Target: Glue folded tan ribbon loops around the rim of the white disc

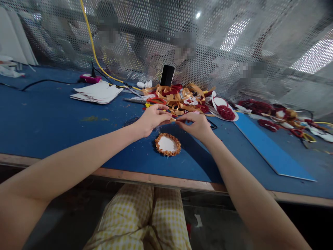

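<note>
Between my two hands is a small tan piece (172, 119), apparently ribbon, pinched at the fingertips. My left hand (153, 119) holds its left end, with the fingers bent over it. From the other side, my right hand (194, 124) grips it between thumb and forefinger. Just below the hands, a round white disc (167, 143) with a gathered golden-brown ribbon edge (177, 147) lies flat on the blue table (125, 152). Beyond my fingers spreads a heap of gold and dark red ribbons (182, 95).
A phone (167, 75) leans upright behind the heap. White sheets (96, 92) and a pink socket block (90, 78) are at the left. Scissors with red handles (156, 100) lie near my left hand. White discs with a red rosette (225, 113) and a blue board (273, 147) are at the right.
</note>
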`<state>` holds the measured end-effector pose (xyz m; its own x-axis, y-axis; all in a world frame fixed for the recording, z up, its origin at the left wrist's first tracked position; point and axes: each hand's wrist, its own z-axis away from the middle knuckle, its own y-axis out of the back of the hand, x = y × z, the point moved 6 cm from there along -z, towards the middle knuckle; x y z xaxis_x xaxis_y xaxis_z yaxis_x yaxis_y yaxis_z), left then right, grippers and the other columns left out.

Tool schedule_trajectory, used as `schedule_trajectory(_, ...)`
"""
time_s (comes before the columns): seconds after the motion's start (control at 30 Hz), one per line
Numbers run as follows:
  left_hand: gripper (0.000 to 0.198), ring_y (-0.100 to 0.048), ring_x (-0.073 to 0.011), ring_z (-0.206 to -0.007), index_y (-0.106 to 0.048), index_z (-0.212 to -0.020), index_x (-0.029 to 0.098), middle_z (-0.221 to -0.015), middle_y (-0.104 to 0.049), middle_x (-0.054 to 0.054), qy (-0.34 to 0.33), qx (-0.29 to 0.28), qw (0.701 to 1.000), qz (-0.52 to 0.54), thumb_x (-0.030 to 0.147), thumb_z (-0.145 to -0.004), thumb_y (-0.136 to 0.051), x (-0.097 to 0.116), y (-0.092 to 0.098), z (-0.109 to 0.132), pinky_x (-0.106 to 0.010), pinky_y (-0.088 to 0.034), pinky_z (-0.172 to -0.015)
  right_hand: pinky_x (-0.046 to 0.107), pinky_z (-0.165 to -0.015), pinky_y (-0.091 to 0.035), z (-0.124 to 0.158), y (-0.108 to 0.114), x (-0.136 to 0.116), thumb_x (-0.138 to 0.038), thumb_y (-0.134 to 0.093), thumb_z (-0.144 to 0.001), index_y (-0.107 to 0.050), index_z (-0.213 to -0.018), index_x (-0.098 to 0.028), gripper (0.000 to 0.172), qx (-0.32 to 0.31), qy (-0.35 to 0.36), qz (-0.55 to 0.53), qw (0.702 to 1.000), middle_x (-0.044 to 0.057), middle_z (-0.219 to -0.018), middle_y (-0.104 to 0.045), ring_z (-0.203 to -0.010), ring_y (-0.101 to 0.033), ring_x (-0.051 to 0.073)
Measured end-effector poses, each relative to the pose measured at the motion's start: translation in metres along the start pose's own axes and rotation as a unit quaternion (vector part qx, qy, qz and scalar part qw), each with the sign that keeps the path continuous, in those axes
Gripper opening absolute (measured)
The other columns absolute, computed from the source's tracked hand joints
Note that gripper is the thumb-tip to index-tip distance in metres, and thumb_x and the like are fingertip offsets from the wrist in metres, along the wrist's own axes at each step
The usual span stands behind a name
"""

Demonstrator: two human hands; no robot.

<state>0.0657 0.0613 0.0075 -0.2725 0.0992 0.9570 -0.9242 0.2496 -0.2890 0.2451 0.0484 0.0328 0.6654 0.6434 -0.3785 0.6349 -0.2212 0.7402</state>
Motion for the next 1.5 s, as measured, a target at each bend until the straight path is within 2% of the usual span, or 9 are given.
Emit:
schedule_trajectory(0.17, 0.032, -0.071, -0.0122, -0.083, -0.058, -0.105, 0.017, -0.090, -0.073, -0.002, -0.077, -0.043, 0.992, -0.090, -0.003, -0.083, -0.067, 0.002, -0.002, -0.002, -0.032, -0.060, -0.086, 0.037, -0.083, -0.058, -0.002, -0.015, 0.004, -0.037, -0.076, -0.086, -0.080, -0.116, -0.023, 0.033, -0.054, 0.002, -0.047, 0.997, 0.006, -0.103, -0.081, -0.091, -0.072, 0.023)
schedule_trajectory(0.27, 0.033, -0.070, -0.0129, -0.085, -0.059, -0.105, 0.017, -0.090, -0.073, -0.003, -0.115, -0.061, 0.982, -0.136, -0.001, -0.080, -0.070, 0.003, -0.002, -0.002, -0.031, -0.059, -0.084, 0.039, -0.083, -0.057, -0.005, -0.018, 0.002, -0.034, -0.070, -0.090, -0.081, -0.110, -0.023, 0.025, -0.048, 0.013, -0.057, 0.997, 0.007, -0.099, -0.080, -0.089, -0.071, 0.023)
schedule_trajectory(0.37, 0.031, -0.069, -0.0125, -0.083, -0.060, -0.104, 0.016, -0.092, -0.072, -0.003, -0.146, -0.058, 0.972, -0.177, 0.002, -0.078, -0.072, 0.004, -0.001, -0.001, -0.031, -0.058, -0.083, 0.040, -0.086, -0.057, -0.007, -0.013, 0.003, -0.034, -0.066, -0.093, -0.083, -0.093, -0.024, 0.020, -0.007, -0.014, -0.070, 0.997, 0.007, -0.095, -0.081, -0.091, -0.072, 0.023)
schedule_trajectory(0.5, 0.031, -0.067, -0.0110, -0.078, -0.062, -0.105, 0.014, -0.097, -0.071, -0.004, -0.169, -0.041, 0.960, -0.219, 0.004, -0.078, -0.072, 0.005, 0.002, -0.004, -0.029, -0.056, -0.078, 0.041, -0.084, -0.061, -0.004, 0.001, 0.016, -0.046, -0.073, -0.090, -0.085, -0.099, -0.023, 0.028, 0.087, -0.133, -0.130, 0.979, 0.007, -0.101, -0.084, -0.090, -0.076, 0.025)
schedule_trajectory(0.67, 0.031, -0.066, -0.0110, -0.075, -0.061, -0.106, 0.016, -0.094, -0.071, -0.004, -0.172, -0.038, 0.961, -0.213, 0.007, -0.079, -0.074, 0.001, 0.006, -0.009, -0.028, -0.054, -0.073, 0.037, -0.072, -0.061, 0.002, 0.015, 0.022, -0.064, -0.072, -0.089, -0.078, -0.066, -0.021, 0.048, 0.159, -0.171, -0.137, 0.963, 0.007, -0.069, -0.077, -0.071, -0.074, 0.024)
schedule_trajectory(0.73, 0.031, -0.066, -0.0109, -0.076, -0.061, -0.105, 0.016, -0.091, -0.070, -0.003, -0.169, -0.038, 0.964, -0.199, 0.005, -0.078, -0.073, 0.002, 0.006, -0.008, -0.028, -0.055, -0.075, 0.035, -0.069, -0.060, 0.001, 0.015, 0.020, -0.065, -0.064, -0.094, -0.075, -0.062, -0.021, 0.055, 0.132, -0.158, -0.108, 0.972, 0.008, -0.065, -0.075, -0.068, -0.073, 0.022)
schedule_trajectory(0.87, 0.034, -0.068, -0.0119, -0.082, -0.060, -0.104, 0.016, -0.090, -0.070, -0.002, -0.153, -0.033, 0.973, -0.167, 0.002, -0.077, -0.075, 0.005, 0.004, -0.005, -0.029, -0.056, -0.082, 0.037, -0.077, -0.060, -0.003, 0.006, 0.007, -0.049, -0.077, -0.086, -0.085, -0.090, -0.024, 0.027, 0.046, -0.071, -0.047, 0.995, 0.005, -0.089, -0.083, -0.081, -0.075, 0.024)
schedule_trajectory(0.93, 0.035, -0.068, -0.0123, -0.083, -0.060, -0.103, 0.016, -0.089, -0.069, -0.001, -0.143, -0.024, 0.976, -0.162, 0.001, -0.076, -0.077, 0.007, 0.003, -0.003, -0.030, -0.056, -0.083, 0.038, -0.078, -0.060, -0.004, 0.003, 0.001, -0.042, -0.078, -0.085, -0.086, -0.093, -0.026, 0.019, 0.022, -0.040, -0.054, 0.997, 0.005, -0.091, -0.083, -0.082, -0.074, 0.023)
schedule_trajectory(1.5, 0.037, -0.066, -0.0105, -0.076, -0.060, -0.105, 0.015, -0.082, -0.067, 0.001, -0.039, -0.009, 0.996, -0.082, -0.007, -0.079, -0.073, -0.001, 0.002, -0.002, -0.030, -0.058, -0.080, 0.042, -0.076, -0.057, -0.002, 0.003, -0.014, -0.048, -0.081, -0.087, -0.087, -0.091, -0.031, 0.018, 0.050, 0.032, -0.106, 0.993, 0.004, -0.084, -0.082, -0.078, -0.071, 0.023)
